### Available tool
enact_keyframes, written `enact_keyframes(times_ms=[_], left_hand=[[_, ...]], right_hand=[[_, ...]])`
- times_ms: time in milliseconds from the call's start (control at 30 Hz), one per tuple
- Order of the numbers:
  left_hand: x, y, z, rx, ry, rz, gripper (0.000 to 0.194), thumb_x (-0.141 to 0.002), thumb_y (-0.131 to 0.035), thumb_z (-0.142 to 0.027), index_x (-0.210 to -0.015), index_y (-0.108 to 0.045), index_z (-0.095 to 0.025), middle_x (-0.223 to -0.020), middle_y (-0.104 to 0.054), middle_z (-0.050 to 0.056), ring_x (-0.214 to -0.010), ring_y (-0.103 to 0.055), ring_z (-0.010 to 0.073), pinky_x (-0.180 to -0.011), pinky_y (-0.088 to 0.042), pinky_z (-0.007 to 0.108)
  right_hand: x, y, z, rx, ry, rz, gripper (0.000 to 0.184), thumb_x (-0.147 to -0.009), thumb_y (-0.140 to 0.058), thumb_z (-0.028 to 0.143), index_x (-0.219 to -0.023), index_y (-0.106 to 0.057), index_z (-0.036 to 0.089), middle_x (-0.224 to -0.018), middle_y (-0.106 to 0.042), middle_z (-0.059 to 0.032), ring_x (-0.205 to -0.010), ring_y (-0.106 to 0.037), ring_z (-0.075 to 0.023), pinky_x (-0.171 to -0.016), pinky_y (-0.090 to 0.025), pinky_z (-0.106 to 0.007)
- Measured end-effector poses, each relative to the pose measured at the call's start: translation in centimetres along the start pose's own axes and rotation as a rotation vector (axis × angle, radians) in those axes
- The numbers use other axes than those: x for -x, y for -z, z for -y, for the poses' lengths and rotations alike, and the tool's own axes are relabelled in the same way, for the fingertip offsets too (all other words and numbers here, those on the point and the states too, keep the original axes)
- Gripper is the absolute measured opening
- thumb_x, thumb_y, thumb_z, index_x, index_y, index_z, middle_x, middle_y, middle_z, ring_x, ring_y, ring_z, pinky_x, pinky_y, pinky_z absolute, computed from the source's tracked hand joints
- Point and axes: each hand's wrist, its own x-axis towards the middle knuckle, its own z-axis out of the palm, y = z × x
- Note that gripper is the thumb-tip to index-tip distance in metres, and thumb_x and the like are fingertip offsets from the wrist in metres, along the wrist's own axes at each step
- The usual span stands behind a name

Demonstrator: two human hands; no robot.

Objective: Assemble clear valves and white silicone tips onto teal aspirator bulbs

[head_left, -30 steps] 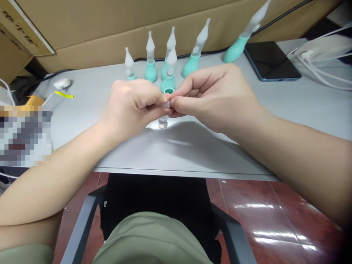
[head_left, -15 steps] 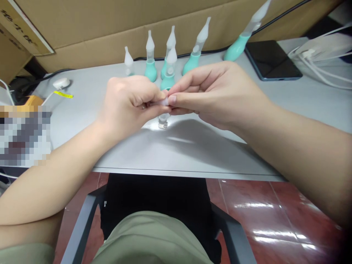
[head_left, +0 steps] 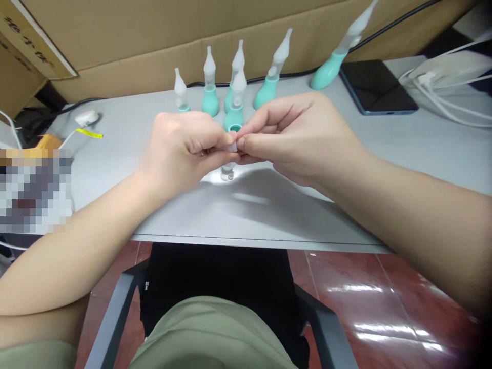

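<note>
Fingertip to fingertip over the middle of the desk, my left hand (head_left: 180,148) and my right hand (head_left: 300,138) pinch a small whitish piece (head_left: 232,147). Fingers cover most of it, so its full shape is hidden. Just below the hands, the end of a clear part (head_left: 227,173) shows on the desk. Right behind the fingers is a nasal aspirator (head_left: 233,117) with a teal bulb and white tip, its bulb's round opening facing me. Further back stand more teal aspirators, among them one at the left (head_left: 210,97) and one leaning (head_left: 268,91).
A dark phone (head_left: 378,87) lies at the back right beside white cables (head_left: 442,92) and another aspirator (head_left: 328,72). At the left are a white plug (head_left: 86,118) and a yellow tag (head_left: 89,134). Cardboard (head_left: 146,41) walls the desk's (head_left: 161,225) back.
Both hands keep their pinch on the whitish piece and sit slightly lower in view. The opening of the teal bulb behind them shows more. The standing aspirators stay where they were.
</note>
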Motion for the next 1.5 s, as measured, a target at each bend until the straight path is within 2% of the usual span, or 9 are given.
enact_keyframes(times_ms=[200,433,633,833,1000,1067,1167,1300,1500], left_hand=[[0.0,0.1,-0.4,0.009,0.008,0.013,0.018,-0.112,-0.087,-0.037,-0.094,-0.084,-0.035,-0.080,-0.079,-0.001,-0.072,-0.074,0.0217,-0.066,-0.057,0.042],[0.2,0.4,-0.6,-0.046,0.132,0.063,0.029,-0.113,-0.088,-0.052,-0.091,-0.084,-0.035,-0.082,-0.081,0.002,-0.075,-0.076,0.0242,-0.071,-0.064,0.045],[0.0,0.6,-0.9,0.003,0.085,0.028,0.019,-0.113,-0.089,-0.038,-0.094,-0.086,-0.035,-0.083,-0.083,-0.001,-0.075,-0.078,0.0218,-0.070,-0.062,0.042],[-0.1,0.9,-1.0,-0.089,0.145,0.066,0.030,-0.117,-0.089,-0.057,-0.099,-0.092,-0.033,-0.091,-0.089,0.003,-0.084,-0.084,0.0241,-0.079,-0.072,0.044],[-0.2,0.8,-1.3,-0.054,0.024,-0.030,0.025,-0.118,-0.092,-0.044,-0.097,-0.088,-0.032,-0.084,-0.084,0.000,-0.075,-0.079,0.0206,-0.071,-0.060,0.041],[-0.3,0.9,-1.5,-0.069,0.007,-0.012,0.025,-0.118,-0.091,-0.039,-0.095,-0.087,-0.032,-0.080,-0.080,0.000,-0.072,-0.075,0.0197,-0.069,-0.057,0.040],[-0.5,1.1,-2.1,-0.095,0.046,0.057,0.022,-0.117,-0.089,-0.029,-0.096,-0.088,-0.033,-0.081,-0.082,0.000,-0.074,-0.074,0.0200,-0.073,-0.059,0.038],[-0.6,1.2,-2.6,-0.105,0.075,0.060,0.022,-0.114,-0.090,-0.023,-0.095,-0.089,-0.033,-0.082,-0.083,-0.001,-0.074,-0.073,0.0194,-0.074,-0.058,0.037],[-0.9,1.1,-2.6,-0.047,0.086,0.055,0.024,-0.109,-0.093,-0.015,-0.093,-0.087,-0.031,-0.083,-0.084,-0.002,-0.076,-0.078,0.0192,-0.072,-0.060,0.036]], right_hand=[[0.0,0.0,0.1,-0.015,-0.028,0.020,0.038,-0.091,-0.106,-0.003,-0.075,-0.085,0.023,-0.081,-0.086,-0.0050,-0.078,-0.083,-0.0199,-0.084,-0.077,-0.035],[0.1,0.0,0.1,-0.031,-0.014,0.027,0.036,-0.091,-0.106,-0.004,-0.077,-0.085,0.021,-0.082,-0.086,-0.0056,-0.079,-0.083,-0.0211,-0.085,-0.077,-0.037],[0.0,0.3,0.2,-0.038,-0.029,0.048,0.034,-0.093,-0.109,0.003,-0.076,-0.088,0.024,-0.084,-0.087,-0.0036,-0.081,-0.083,-0.0194,-0.090,-0.080,-0.037],[-0.7,1.2,-0.7,-0.165,-0.048,0.137,0.025,-0.085,-0.115,0.010,-0.083,-0.096,0.026,-0.091,-0.091,-0.0018,-0.081,-0.084,-0.0175,-0.090,-0.079,-0.034],[-0.9,1.2,-0.8,-0.235,-0.056,0.166,0.022,-0.083,-0.108,0.005,-0.080,-0.096,0.023,-0.091,-0.091,-0.0027,-0.076,-0.080,-0.0144,-0.080,-0.075,-0.028],[-0.8,0.9,-0.7,-0.217,-0.067,0.137,0.024,-0.082,-0.104,0.002,-0.077,-0.093,0.023,-0.086,-0.088,-0.0032,-0.076,-0.080,-0.0159,-0.076,-0.074,-0.027],[-0.7,0.4,-0.3,-0.145,-0.059,0.083,0.033,-0.082,-0.097,-0.008,-0.073,-0.090,0.023,-0.078,-0.084,-0.0031,-0.076,-0.080,-0.0169,-0.071,-0.070,-0.026],[-0.4,-0.1,0.3,-0.036,-0.019,0.026,0.041,-0.085,-0.086,-0.016,-0.072,-0.087,0.022,-0.076,-0.083,-0.0034,-0.074,-0.080,-0.0179,-0.067,-0.065,-0.029],[-0.1,-0.3,0.8,0.017,-0.030,-0.011,0.036,-0.095,-0.086,-0.013,-0.079,-0.086,0.019,-0.079,-0.085,-0.0064,-0.076,-0.080,-0.0204,-0.076,-0.068,-0.035]])
